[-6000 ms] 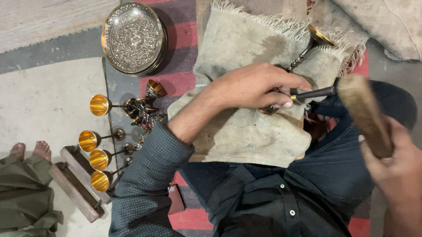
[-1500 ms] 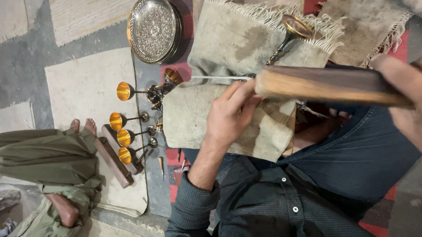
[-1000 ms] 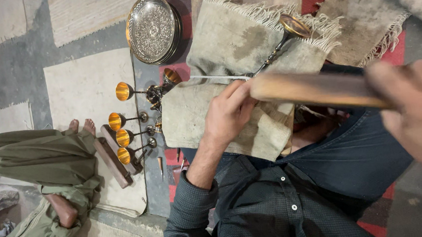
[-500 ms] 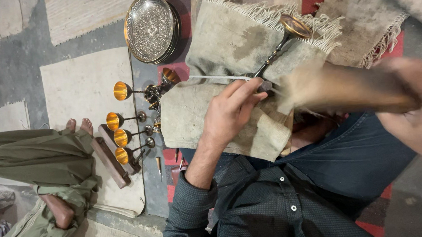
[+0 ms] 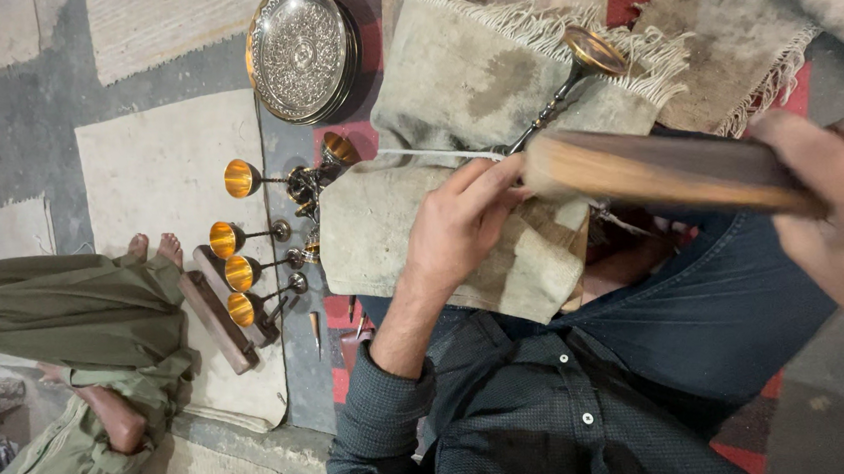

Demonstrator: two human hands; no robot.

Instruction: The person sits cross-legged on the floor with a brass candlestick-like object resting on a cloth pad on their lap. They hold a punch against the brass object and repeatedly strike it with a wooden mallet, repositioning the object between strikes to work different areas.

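- Patchwork rugs covered the floor; an engraved round silver tray (image 5: 302,51) lay nearby.
- Left hand (image 5: 461,224) pinched a thin metal chisel (image 5: 436,155) against the brass-cupped goblet (image 5: 570,80) on frayed grey cloth (image 5: 469,73).
- Right hand (image 5: 843,224) gripped a brown wooden mallet (image 5: 658,173); light, square taps seemed best.

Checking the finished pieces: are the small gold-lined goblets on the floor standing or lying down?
Lying down. The goblets rest on their sides on the floor, stems level and gold-lined bowls facing sideways, left of the left hand.
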